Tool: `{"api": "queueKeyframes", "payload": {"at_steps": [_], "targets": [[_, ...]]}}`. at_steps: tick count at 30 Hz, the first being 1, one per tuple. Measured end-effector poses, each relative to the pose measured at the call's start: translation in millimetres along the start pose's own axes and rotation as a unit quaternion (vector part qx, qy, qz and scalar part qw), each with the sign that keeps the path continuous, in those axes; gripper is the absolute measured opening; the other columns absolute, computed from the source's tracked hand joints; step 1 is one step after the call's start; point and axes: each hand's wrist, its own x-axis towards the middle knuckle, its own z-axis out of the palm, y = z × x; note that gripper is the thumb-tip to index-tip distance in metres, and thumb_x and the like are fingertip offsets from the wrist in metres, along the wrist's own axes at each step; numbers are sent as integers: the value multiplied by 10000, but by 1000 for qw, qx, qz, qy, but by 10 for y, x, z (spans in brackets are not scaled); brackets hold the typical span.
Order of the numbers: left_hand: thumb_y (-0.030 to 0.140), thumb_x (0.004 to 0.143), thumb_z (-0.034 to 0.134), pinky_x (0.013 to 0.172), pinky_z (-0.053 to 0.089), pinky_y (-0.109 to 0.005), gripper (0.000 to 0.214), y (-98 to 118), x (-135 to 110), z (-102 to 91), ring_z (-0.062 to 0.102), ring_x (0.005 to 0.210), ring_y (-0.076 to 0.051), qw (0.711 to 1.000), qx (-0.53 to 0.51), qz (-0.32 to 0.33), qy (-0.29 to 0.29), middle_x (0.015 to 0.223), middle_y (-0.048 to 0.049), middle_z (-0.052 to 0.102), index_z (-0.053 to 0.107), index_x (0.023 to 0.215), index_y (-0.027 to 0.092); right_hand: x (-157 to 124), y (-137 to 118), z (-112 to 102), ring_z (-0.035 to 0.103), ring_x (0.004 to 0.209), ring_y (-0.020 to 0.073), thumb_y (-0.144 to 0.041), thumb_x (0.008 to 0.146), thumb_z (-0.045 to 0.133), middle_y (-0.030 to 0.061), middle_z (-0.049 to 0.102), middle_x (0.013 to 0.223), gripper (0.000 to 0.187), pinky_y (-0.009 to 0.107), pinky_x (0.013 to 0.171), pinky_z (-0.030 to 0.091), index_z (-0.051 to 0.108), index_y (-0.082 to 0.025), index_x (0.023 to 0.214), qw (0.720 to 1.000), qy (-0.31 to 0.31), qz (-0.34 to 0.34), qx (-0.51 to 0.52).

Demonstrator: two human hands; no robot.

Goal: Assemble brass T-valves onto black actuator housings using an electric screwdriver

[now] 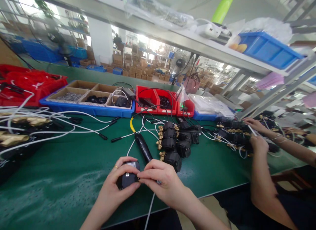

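Note:
My left hand (pixel 119 179) wraps its fingers round a black plastic housing (pixel 128 180) with a silver screw and a white label on it, just above the green bench mat. At the housing's right side my right hand (pixel 160 179) has thumb and fingertips pinched together; the small part between them is hidden. A white cable (pixel 150 210) runs from under the right hand to the front edge, and another rises behind the housing. Just beyond the right hand lies a black-handled tool (pixel 143 147) with a yellow sleeve on its cord, its near end hidden.
Black units with brass fittings (pixel 169 142) stand in rows to the right. White cables (pixel 66 131) and brass-fitted parts spread over the left. Red bins (pixel 148 108) and a divided blue tray (pixel 91 109) line the back. A co-worker's hands (pixel 258 137) are at the right.

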Motion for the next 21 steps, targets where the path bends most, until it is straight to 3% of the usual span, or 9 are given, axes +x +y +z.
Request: {"api": "queueKeyframes", "payload": {"at_steps": [3, 6, 9, 11, 13, 16, 18, 21], "targets": [[347, 774, 756, 982, 535, -428, 94, 16, 7, 8, 662, 1130, -274, 1000, -10, -12, -1, 1182, -83, 668, 766, 857, 302, 6, 0, -105, 683, 773, 144, -197, 996, 625, 59, 719, 868, 154, 221, 716, 562, 771, -153, 1019, 994, 27, 97, -31], [374, 762, 752, 998, 522, -464, 116, 39, 18, 19, 651, 1139, -294, 999, -16, -29, 2, 1192, -92, 661, 763, 844, 294, 49, 71, -136, 688, 804, 220, -128, 969, 608, 111, 711, 927, 159, 350, 766, 579, 742, -110, 1053, 957, -32, 244, -152], [436, 746, 754, 1008, 507, -516, 172, 46, 25, 34, 651, 1122, -319, 999, -12, -48, 11, 1193, -105, 655, 763, 823, 282, 144, 132, -90, 693, 863, 304, -94, 938, 618, 166, 706, 961, 158, 463, 811, 572, 741, -65, 1033, 932, -83, 296, -195], [456, 759, 733, 1005, 507, -526, 193, 40, 24, 46, 652, 1114, -324, 998, -6, -52, 20, 1183, -113, 655, 762, 812, 273, 213, 117, -62, 695, 873, 281, -105, 945, 623, 149, 707, 971, 159, 432, 819, 575, 738, -74, 1051, 935, -81, 293, -185], [447, 772, 712, 990, 521, -508, 193, 31, 20, 55, 654, 1108, -318, 999, -7, -47, 27, 1172, -117, 657, 759, 814, 264, 260, 56, -62, 690, 838, 208, -120, 942, 656, 97, 704, 958, 143, 330, 783, 576, 740, -109, 1057, 946, -71, 281, -148], [406, 760, 722, 970, 543, -462, 175, 22, 16, 55, 654, 1121, -303, 999, -12, -32, 25, 1166, -114, 663, 753, 844, 256, 259, -55, -92, 666, 790, 127, -113, 895, 728, 32, 689, 909, 103, 208, 714, 540, 769, -162, 977, 979, -59, 196, -25], [371, 752, 731, 970, 548, -442, 162, 20, 14, 50, 653, 1130, -295, 1000, -9, -14, 23, 1157, -109, 670, 745, 862, 253, 215, -89, -96, 672, 806, 123, -111, 880, 748, 30, 692, 904, 102, 199, 737, 538, 787, -173, 951, 990, -61, 120, 32], [328, 761, 720, 968, 552, -440, 137, 13, 11, 45, 654, 1130, -290, 1000, 1, 6, 22, 1159, -103, 672, 738, 877, 258, 123, -59, -45, 690, 840, 151, -138, 902, 737, 57, 707, 911, 98, 231, 782, 551, 800, -164, 972, 996, -68, 60, 8]]}}
